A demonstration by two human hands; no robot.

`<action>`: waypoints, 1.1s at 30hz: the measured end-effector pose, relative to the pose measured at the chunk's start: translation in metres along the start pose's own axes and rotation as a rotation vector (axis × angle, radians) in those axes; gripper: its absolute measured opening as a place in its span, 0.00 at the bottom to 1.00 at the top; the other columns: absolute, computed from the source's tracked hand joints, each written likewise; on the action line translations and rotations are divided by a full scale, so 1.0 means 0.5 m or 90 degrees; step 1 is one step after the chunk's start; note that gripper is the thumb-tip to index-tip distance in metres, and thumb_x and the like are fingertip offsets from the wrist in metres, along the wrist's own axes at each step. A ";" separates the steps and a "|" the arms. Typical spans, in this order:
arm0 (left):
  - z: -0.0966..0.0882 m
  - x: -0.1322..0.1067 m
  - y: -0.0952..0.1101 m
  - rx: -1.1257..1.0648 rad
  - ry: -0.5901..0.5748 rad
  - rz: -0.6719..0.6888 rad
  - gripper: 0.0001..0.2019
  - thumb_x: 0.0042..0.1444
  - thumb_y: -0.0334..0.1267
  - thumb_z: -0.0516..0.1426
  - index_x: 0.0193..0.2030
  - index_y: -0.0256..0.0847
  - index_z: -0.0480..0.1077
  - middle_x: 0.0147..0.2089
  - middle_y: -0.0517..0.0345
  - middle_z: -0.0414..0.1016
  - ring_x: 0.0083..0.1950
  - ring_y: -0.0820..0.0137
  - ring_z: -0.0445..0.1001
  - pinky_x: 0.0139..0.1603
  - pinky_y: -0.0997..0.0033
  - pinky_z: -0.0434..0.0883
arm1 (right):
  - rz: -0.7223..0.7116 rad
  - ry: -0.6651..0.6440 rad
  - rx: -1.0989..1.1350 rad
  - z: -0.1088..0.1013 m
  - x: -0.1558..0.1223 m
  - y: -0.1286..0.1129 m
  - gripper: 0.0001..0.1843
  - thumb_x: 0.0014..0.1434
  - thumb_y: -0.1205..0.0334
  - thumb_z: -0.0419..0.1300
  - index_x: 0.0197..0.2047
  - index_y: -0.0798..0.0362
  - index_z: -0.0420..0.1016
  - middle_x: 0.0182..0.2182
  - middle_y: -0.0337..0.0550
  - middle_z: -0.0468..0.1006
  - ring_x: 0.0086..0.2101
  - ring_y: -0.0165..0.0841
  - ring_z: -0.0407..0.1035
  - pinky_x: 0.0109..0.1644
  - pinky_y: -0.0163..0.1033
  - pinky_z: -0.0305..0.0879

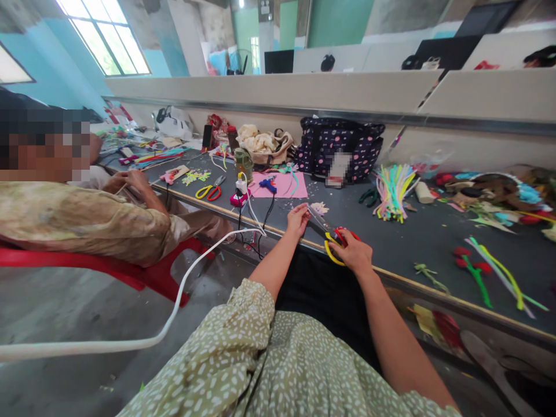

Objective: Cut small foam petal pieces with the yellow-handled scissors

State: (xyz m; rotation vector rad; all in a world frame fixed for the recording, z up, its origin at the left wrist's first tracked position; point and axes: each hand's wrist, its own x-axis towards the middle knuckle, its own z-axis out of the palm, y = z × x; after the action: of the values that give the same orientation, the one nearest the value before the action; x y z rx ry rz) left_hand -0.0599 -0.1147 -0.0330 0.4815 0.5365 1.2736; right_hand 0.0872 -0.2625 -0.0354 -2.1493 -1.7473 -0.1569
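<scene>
My right hand (357,252) is closed around the handles of a pair of scissors (330,248), one loop red and the other yellow. The blades point away to the left, their tips close to my left hand (298,219). The thumb and fingers of my left hand are pinched together near those tips. Whatever they hold is too small to make out. Small pale scraps (320,208) lie on the dark tabletop just beyond the blades. Left of my hands, a blue glue gun (268,185) rests on a pink sheet (286,183).
A bundle of pastel pipe cleaners (394,194) stands to the right, by a dark patterned bag (341,147). Red-and-green pipe cleaner pieces (476,275) lie nearer. A white cable (182,289) crosses on the left, near a seated person (87,220). Another pair of scissors (211,189) lies farther left.
</scene>
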 end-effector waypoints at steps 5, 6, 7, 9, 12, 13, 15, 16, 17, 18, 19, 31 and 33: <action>-0.001 0.004 -0.004 0.001 0.000 0.018 0.11 0.38 0.27 0.63 0.32 0.35 0.73 0.20 0.63 0.68 0.22 0.80 0.65 0.35 0.73 0.65 | 0.004 -0.005 -0.001 0.000 0.000 -0.001 0.34 0.53 0.34 0.49 0.56 0.43 0.65 0.41 0.43 0.78 0.36 0.40 0.71 0.36 0.40 0.60; -0.001 0.004 -0.004 0.000 -0.001 0.021 0.10 0.38 0.27 0.63 0.32 0.35 0.73 0.21 0.63 0.68 0.22 0.80 0.65 0.35 0.74 0.65 | 0.008 -0.007 -0.001 -0.001 0.001 -0.001 0.33 0.53 0.34 0.49 0.56 0.43 0.65 0.41 0.42 0.78 0.36 0.39 0.71 0.36 0.40 0.60; -0.001 0.004 -0.005 0.000 -0.003 0.024 0.10 0.37 0.27 0.62 0.31 0.35 0.73 0.21 0.63 0.69 0.22 0.80 0.65 0.34 0.74 0.65 | 0.012 -0.010 -0.001 -0.001 0.001 -0.002 0.33 0.53 0.34 0.49 0.56 0.43 0.65 0.41 0.42 0.78 0.36 0.39 0.71 0.35 0.39 0.59; 0.000 0.004 -0.005 0.000 -0.007 0.026 0.10 0.37 0.27 0.62 0.31 0.35 0.73 0.21 0.63 0.69 0.22 0.80 0.65 0.33 0.74 0.65 | 0.013 -0.010 0.003 -0.001 0.001 -0.001 0.32 0.53 0.34 0.50 0.56 0.42 0.65 0.42 0.41 0.77 0.36 0.39 0.71 0.35 0.39 0.59; 0.001 0.002 -0.004 0.007 -0.003 0.025 0.10 0.37 0.27 0.62 0.31 0.35 0.73 0.21 0.63 0.69 0.22 0.80 0.64 0.33 0.75 0.65 | 0.005 0.005 0.012 0.001 0.001 0.000 0.32 0.53 0.34 0.50 0.55 0.42 0.66 0.42 0.41 0.77 0.37 0.38 0.71 0.36 0.38 0.59; 0.002 0.002 -0.003 0.010 0.000 0.025 0.10 0.37 0.27 0.63 0.31 0.35 0.73 0.21 0.63 0.69 0.22 0.81 0.64 0.33 0.75 0.65 | 0.003 0.011 0.015 0.002 0.001 0.001 0.32 0.53 0.34 0.50 0.55 0.42 0.66 0.42 0.40 0.77 0.37 0.38 0.71 0.36 0.38 0.59; 0.003 0.001 -0.003 0.015 0.007 0.022 0.11 0.37 0.27 0.63 0.31 0.35 0.73 0.21 0.63 0.69 0.22 0.80 0.65 0.34 0.74 0.65 | 0.003 0.014 0.018 0.004 0.002 0.003 0.32 0.53 0.34 0.50 0.55 0.42 0.66 0.42 0.41 0.78 0.37 0.38 0.71 0.35 0.38 0.59; 0.003 0.001 -0.003 0.016 0.010 0.021 0.11 0.37 0.27 0.63 0.31 0.35 0.73 0.22 0.63 0.70 0.23 0.80 0.65 0.35 0.74 0.66 | 0.004 0.012 0.018 0.005 0.002 0.003 0.32 0.53 0.34 0.50 0.55 0.42 0.66 0.41 0.41 0.78 0.37 0.38 0.71 0.35 0.38 0.58; 0.003 0.001 -0.003 0.018 0.013 0.020 0.11 0.37 0.28 0.63 0.31 0.35 0.73 0.22 0.62 0.70 0.23 0.80 0.66 0.36 0.74 0.66 | 0.005 0.010 0.018 0.006 0.002 0.004 0.32 0.53 0.34 0.49 0.55 0.43 0.67 0.41 0.41 0.78 0.37 0.39 0.71 0.35 0.38 0.58; 0.004 0.001 -0.003 0.020 0.017 0.019 0.11 0.37 0.28 0.63 0.32 0.35 0.73 0.22 0.62 0.71 0.24 0.79 0.67 0.36 0.73 0.66 | 0.005 0.009 0.019 0.007 0.003 0.004 0.32 0.53 0.34 0.49 0.54 0.43 0.67 0.41 0.41 0.78 0.37 0.39 0.71 0.35 0.38 0.58; 0.004 0.001 -0.003 0.022 0.022 0.020 0.11 0.37 0.28 0.63 0.32 0.35 0.73 0.23 0.62 0.71 0.25 0.79 0.68 0.37 0.73 0.66 | 0.006 0.009 0.019 0.008 0.003 0.005 0.32 0.53 0.34 0.49 0.54 0.43 0.67 0.41 0.41 0.78 0.37 0.38 0.71 0.35 0.38 0.58; 0.010 -0.003 0.000 0.022 0.038 0.014 0.08 0.40 0.26 0.63 0.31 0.34 0.74 0.22 0.60 0.71 0.29 0.75 0.72 0.42 0.69 0.68 | 0.000 0.009 0.018 0.010 0.007 0.008 0.32 0.53 0.33 0.49 0.54 0.42 0.68 0.39 0.41 0.78 0.35 0.38 0.71 0.35 0.38 0.58; 0.008 -0.002 0.000 0.018 0.040 0.013 0.09 0.39 0.26 0.63 0.31 0.34 0.74 0.22 0.60 0.72 0.28 0.75 0.72 0.42 0.69 0.68 | -0.003 0.017 0.036 0.014 0.009 0.013 0.31 0.53 0.34 0.49 0.53 0.43 0.68 0.41 0.41 0.78 0.36 0.38 0.71 0.36 0.38 0.59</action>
State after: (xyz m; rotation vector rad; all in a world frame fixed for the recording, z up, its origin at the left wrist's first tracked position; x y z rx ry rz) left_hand -0.0573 -0.1159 -0.0297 0.4729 0.6040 1.3046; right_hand 0.0933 -0.2571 -0.0420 -2.0927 -1.7219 -0.1355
